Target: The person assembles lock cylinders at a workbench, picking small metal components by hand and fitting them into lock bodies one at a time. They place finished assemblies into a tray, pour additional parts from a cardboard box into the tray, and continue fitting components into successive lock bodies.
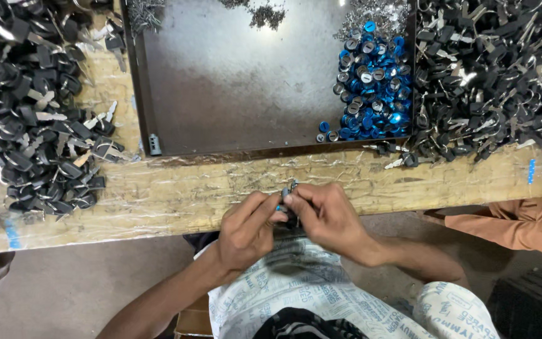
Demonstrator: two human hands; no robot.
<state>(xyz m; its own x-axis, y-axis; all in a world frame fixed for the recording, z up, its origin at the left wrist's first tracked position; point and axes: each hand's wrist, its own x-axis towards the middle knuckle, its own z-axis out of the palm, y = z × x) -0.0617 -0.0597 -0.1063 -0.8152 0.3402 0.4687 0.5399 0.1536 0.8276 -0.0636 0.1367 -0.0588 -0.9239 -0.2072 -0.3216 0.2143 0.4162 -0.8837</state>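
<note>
Both hands, left [246, 229] and right [327, 216], pinched together on a small lock part [288, 191]; advisable to grip squarely, near the bench [177, 188].

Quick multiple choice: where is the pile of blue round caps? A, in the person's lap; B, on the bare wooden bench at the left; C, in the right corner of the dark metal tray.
C: the blue caps lie heaped in the dark metal tray, against its right wall.
</note>
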